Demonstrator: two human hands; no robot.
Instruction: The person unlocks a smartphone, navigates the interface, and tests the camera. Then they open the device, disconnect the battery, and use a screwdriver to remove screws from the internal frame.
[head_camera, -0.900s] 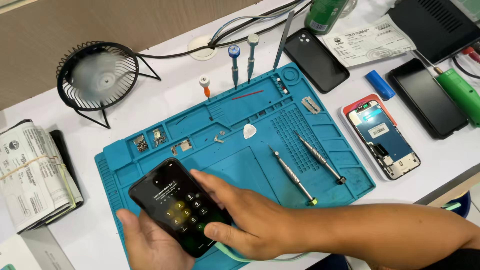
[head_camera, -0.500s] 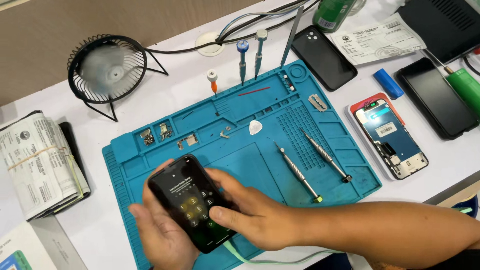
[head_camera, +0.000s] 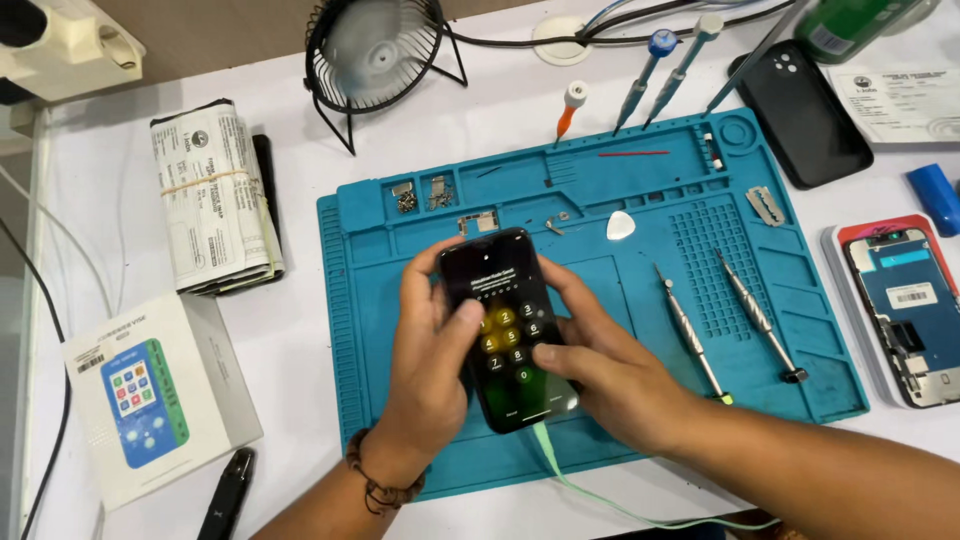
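Smartphone (head_camera: 508, 330) held over near-centre of blue repair mat (head_camera: 800, 330), pale green cable (head_camera: 600, 495) plugged in. Left hand (head_camera: 425, 365) and right hand (head_camera: 600, 370) curled around edges, thumbs on keypad. Likely light, stiff, slippery, fragile glass; best gripped by side edges.

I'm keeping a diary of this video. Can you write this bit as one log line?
left hand: holds phone, thumb on keypad | right hand: steadies phone | green cable: plugged in | blue mat: underneath

Head camera looks steeply down, close above the mat (head_camera: 780, 330).
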